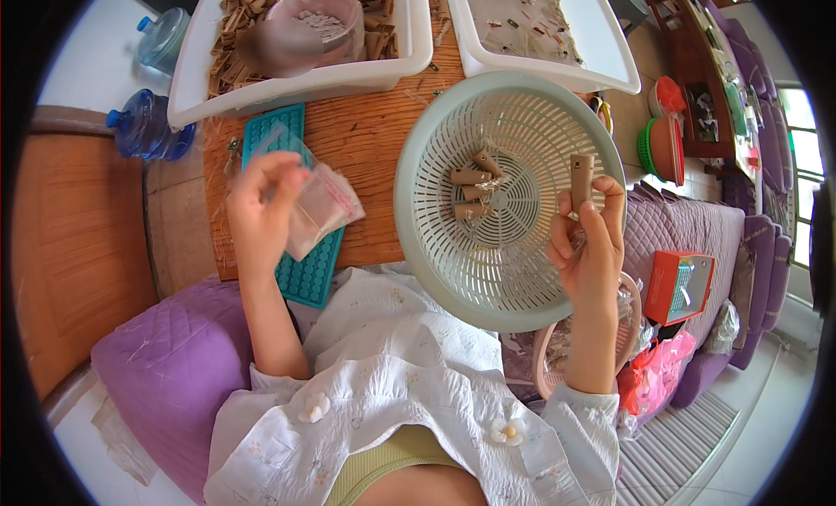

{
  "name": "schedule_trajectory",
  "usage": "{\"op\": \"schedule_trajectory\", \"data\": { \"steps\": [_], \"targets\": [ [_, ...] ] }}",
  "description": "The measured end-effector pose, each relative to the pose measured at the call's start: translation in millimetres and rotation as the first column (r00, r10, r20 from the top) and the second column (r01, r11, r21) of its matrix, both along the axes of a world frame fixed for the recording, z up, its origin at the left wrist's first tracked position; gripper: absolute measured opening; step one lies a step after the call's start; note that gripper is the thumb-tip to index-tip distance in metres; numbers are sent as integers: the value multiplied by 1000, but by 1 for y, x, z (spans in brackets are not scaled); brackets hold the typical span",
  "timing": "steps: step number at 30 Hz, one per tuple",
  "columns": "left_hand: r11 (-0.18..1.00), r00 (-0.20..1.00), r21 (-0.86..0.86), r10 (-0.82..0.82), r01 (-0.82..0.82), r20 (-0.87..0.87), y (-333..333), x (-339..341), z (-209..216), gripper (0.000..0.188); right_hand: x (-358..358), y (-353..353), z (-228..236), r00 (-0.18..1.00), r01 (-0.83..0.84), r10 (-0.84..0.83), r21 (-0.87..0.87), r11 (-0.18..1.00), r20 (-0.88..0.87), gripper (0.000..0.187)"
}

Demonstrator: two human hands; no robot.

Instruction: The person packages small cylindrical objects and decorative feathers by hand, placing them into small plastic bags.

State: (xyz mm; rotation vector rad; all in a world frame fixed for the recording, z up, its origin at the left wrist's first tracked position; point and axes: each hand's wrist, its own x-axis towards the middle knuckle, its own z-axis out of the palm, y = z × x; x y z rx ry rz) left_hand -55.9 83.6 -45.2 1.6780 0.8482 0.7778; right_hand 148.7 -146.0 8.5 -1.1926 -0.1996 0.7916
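— From where you stand, what does the person have in the right hand (585, 232)?

— It is a small tan tube (581, 179) with a dark hole near its upper end. The thumb and the fingers are closed on its lower part, so that it stands nearly upright above them.

— And what is beneath this hand?

— The hand is in front of the right side of a grey-green plastic colander (407, 210). In the colander, to the left of the hand, some similar tan pieces (470, 176) lie in a loose group, with shiny clear scraps about them.

— How is the left hand (264, 197)?

— It is raised and half curled, with the thumb near the bent forefinger. Just beside it, to its right, there are clear plastic bags (329, 210) with a pinkish print. I cannot tell whether the fingers grip one of them.

— On what do these bags lie?

— They overlap a teal tray (305, 284) with rows of small round shapes, which reaches both ahead of the left hand and behind it. The tray is on a wooden table (374, 158).

— What is farther away?

— Ahead of the left hand is a white tub (418, 44) with many tan pieces and a pink bowl (354, 37). Ahead of the right hand, beyond the colander, a second white tub (610, 36) contains small scattered bits. Below the right hand, beside the forearm, I see part of a pink basket (542, 362).
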Motion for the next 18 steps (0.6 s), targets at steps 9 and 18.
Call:
{"op": "schedule_trajectory", "data": {
  "steps": [9, 18],
  "targets": [
    [828, 826, 64, -561, 558, 62, -116, 36, 34, 34, -50, 38, 8, 946, 106, 43, 430, 897, -321, 37],
    [864, 944, 413, -328, 288, 28, -88, 30, 38, 23, -68, 34, -1, 950, -110, 132, -92, 990, 283, 34]
  ]
}}
